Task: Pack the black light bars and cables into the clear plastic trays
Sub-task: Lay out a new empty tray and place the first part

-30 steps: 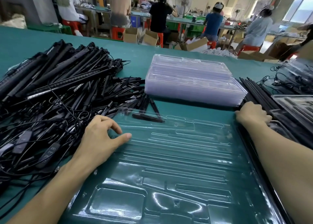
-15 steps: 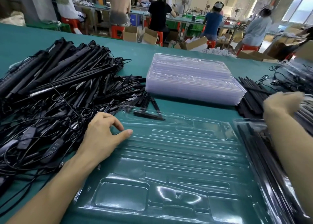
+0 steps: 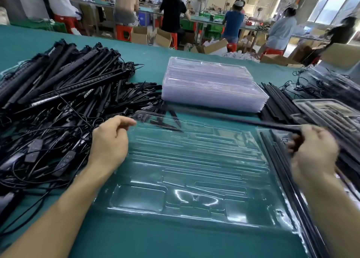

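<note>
Gripping the near end of a black light bar (image 3: 243, 121), the right hand (image 3: 313, 150) is positioned at the far right corner of the clear tray (image 3: 194, 160), with its fingers curled round the bar. The bar extends left from the hand, across the far edge of the tray. It is blurred, so contact with the tray cannot be determined.

The left hand (image 3: 111, 138) is at the far left corner of the tray, just beside the pile of light bars and cables (image 3: 58, 101). Its fingers are curled under and its thumb points toward the tray; whether it grasps anything cannot be determined.

The tray lies flat on the green table (image 3: 136, 238), between the two hands. A stack of clear trays (image 3: 212, 86) sits just beyond its far edge. A row of black bars (image 3: 276, 99) lies to the right of the stack.
</note>
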